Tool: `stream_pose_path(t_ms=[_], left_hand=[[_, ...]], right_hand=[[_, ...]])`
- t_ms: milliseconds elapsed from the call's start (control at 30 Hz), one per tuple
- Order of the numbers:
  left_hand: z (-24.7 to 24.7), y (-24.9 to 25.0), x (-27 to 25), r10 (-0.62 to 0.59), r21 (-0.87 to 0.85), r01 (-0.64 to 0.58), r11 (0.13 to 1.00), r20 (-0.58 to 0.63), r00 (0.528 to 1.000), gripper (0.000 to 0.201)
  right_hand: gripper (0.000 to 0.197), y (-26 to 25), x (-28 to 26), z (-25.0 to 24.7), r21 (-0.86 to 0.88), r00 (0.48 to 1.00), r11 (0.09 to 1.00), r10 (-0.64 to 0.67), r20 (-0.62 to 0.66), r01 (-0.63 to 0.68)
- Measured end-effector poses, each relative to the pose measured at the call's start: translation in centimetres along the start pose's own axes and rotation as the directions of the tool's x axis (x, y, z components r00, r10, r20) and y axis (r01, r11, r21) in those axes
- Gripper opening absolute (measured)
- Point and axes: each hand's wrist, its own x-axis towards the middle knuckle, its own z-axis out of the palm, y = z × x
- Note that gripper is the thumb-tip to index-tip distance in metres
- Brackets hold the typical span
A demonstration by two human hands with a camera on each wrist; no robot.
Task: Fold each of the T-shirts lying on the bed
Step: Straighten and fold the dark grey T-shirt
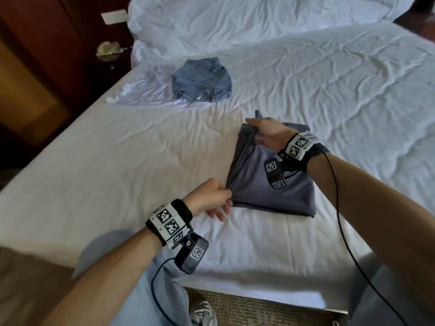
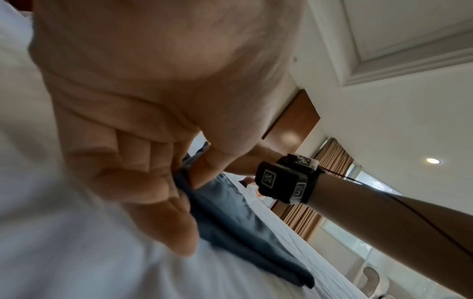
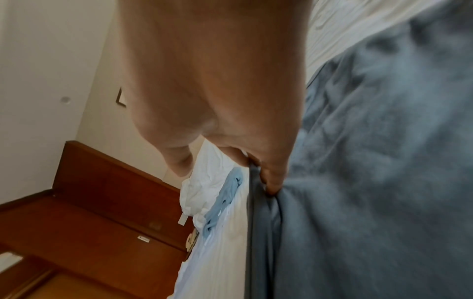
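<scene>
Bed [image 1: 117, 161], white wrinkled sheet, fills most of the head view; rumpled white duvet [image 1: 235, 20] bunched at the far end. Dark wood nightstand [image 1: 103, 67] at the far left w/ a pale crumpled item on top, too small to ID.

Grey T-shirt [image 1: 277, 191] lies partly folded on the near-right part of the bed, roughly rectangular, its left edge lifted off the sheet. Blue T-shirt [image 1: 202, 81] sits in a crumpled heap further back, left of centre, on top of a flat white T-shirt [image 1: 146, 92] spread on the sheet near the bed's left edge. Both well apart from the grey one.

Left hand [image 1: 209, 196] pinches the grey shirt's near-left corner, thumb and curled fingers [image 2: 143, 182] closed on the fabric. Right hand [image 1: 266, 130] grips the far-left corner, fingers curled round a bunched fold; right wrist view shows the cloth caught betw. fingers and palm.

Both wrists carry black straps w/ white blocks of black-and-white square marker codes [image 1: 168, 222]; no readable text or brand on them or on any shirt. Black cable [image 1: 339, 220] runs along the right forearm.
</scene>
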Motion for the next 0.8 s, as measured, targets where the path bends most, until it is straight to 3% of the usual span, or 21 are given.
stream_pose_path(t_ms=[100, 200, 333, 400, 500, 600, 733, 800], left_hand=[[0.3, 0.3, 0.0, -0.027, 0.077, 0.024, 0.997, 0.038, 0.999, 0.024], [0.3, 0.5, 0.2, -0.053, 0.140, 0.048, 0.989, 0.034, 0.998, 0.028], [0.2, 0.4, 0.7, -0.055, 0.215, 0.054, 0.975, 0.003, 0.998, 0.034], [0.0, 0.3, 1.0, -0.055, 0.246, 0.051, 0.968, 0.012, 0.998, 0.034], [-0.2, 0.4, 1.3, -0.058, 0.239, 0.049, 0.970, 0.033, 0.998, 0.041], [0.1, 0.3, 1.9, 0.026, 0.272, 0.001, 0.962, -0.095, 0.995, 0.055], [0.4, 0.1, 2.6, 0.144, 0.499, -0.012, 0.867, -0.228, 0.963, 0.049], [0.6, 0.0, 2.6, 0.197, 0.530, -0.020, 0.848, -0.280, 0.940, 0.059]], right_hand=[[0.016, 1.7, 0.1, 1.6, -0.079, 0.997, 0.997, 0.020, 0.078, -0.014], [0.070, 3.5, 1.6, 1.9, -0.167, 0.997, 0.985, -0.031, 0.070, 0.043], [0.055, 2.5, -0.9, 2.5, -0.282, 0.996, 0.956, -0.087, -0.014, 0.079], [0.049, 2.6, -1.4, 1.9, -0.424, 0.991, 0.899, -0.133, -0.026, 0.110], [0.067, 2.3, -3.4, 0.8, -0.675, 0.980, 0.723, -0.197, 0.007, 0.150], [0.074, 2.8, -5.9, -0.8, -0.826, 0.968, 0.536, -0.245, 0.047, 0.176], [0.082, 5.7, -9.5, -3.1, -0.969, 0.994, 0.225, -0.042, 0.097, 0.104], [0.083, 7.3, -11.2, -3.6, -0.990, 0.990, 0.093, 0.082, 0.114, 0.106]])
